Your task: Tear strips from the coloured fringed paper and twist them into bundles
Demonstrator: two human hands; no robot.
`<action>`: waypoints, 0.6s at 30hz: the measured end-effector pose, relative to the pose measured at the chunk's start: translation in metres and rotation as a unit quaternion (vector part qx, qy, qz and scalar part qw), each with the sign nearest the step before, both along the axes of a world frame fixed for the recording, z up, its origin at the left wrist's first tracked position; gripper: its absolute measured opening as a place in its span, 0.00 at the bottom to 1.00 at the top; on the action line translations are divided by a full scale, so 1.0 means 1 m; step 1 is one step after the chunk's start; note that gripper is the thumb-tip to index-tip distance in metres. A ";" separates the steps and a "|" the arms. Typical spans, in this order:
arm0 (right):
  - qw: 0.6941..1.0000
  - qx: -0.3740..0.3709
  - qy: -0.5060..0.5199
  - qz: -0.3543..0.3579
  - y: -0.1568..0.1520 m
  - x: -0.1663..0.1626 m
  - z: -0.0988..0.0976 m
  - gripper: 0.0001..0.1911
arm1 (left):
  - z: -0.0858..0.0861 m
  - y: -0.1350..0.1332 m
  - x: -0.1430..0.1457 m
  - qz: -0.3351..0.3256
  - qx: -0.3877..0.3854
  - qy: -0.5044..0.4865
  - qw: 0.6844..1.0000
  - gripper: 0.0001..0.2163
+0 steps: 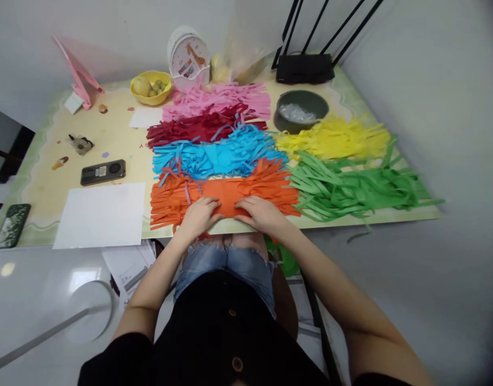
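An orange fringed sheet of tissue paper [227, 193] lies flat at the table's near edge, its cut strips spreading to both sides. My left hand [201, 215] has its thumb and fingers on the near edge of the plain middle band. A short way to the right, my right hand [259, 213] pinches that same edge, thumb beside the fingers. Just beyond the orange sheet lies blue fringed paper [218, 155], then dark red [200, 127] and pink [222, 101] ones. Green fringed paper [363, 187] and yellow fringed paper [335, 138] are to the right.
A white sheet [101, 215], a dark device [103, 172] and a phone [12, 225] lie on the left. Behind stand a yellow fruit bowl [150, 99], a giraffe-printed container [189, 58], a dark bowl [300, 120] and a black router [305, 68]. Walls bound the table's back and right.
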State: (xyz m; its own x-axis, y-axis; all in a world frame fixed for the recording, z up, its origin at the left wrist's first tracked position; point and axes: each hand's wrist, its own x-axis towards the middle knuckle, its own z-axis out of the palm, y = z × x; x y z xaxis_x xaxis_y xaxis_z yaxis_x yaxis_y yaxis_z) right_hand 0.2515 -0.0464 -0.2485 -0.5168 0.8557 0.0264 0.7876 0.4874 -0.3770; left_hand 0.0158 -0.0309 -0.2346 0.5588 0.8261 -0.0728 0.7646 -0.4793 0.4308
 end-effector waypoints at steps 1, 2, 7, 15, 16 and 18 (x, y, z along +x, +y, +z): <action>1.000 -0.008 -0.001 0.002 0.000 -0.001 0.002 0.13 | 0.000 0.001 0.000 0.001 -0.003 0.000 1.000 0.18; 1.000 -0.016 -0.003 0.000 0.001 -0.002 0.004 0.12 | 0.001 0.001 0.000 0.003 -0.005 -0.001 1.000 0.16; 0.997 -0.037 -0.024 -0.066 0.002 -0.007 0.014 0.12 | 0.011 0.002 0.003 0.006 -0.016 0.021 1.000 0.13; 0.984 -0.046 -0.049 -0.166 0.016 -0.022 0.023 0.13 | 0.026 0.026 0.024 0.094 -0.024 0.116 0.989 0.13; 0.983 -0.047 -0.047 -0.172 0.019 -0.022 0.024 0.12 | 0.026 0.030 0.025 0.100 -0.026 0.121 0.987 0.13; 0.980 -0.050 -0.044 -0.186 0.024 -0.024 0.025 0.11 | 0.027 0.034 0.023 0.109 -0.029 0.130 0.985 0.13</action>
State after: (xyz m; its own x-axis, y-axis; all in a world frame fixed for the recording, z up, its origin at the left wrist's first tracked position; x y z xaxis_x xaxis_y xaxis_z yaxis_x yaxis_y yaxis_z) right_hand 0.2279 -0.0228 -0.2232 -0.1647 0.9814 -0.0986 0.9356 0.1238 -0.3307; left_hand 0.0387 0.0033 -0.2079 0.3244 0.9147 -0.2409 0.9349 -0.2713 0.2287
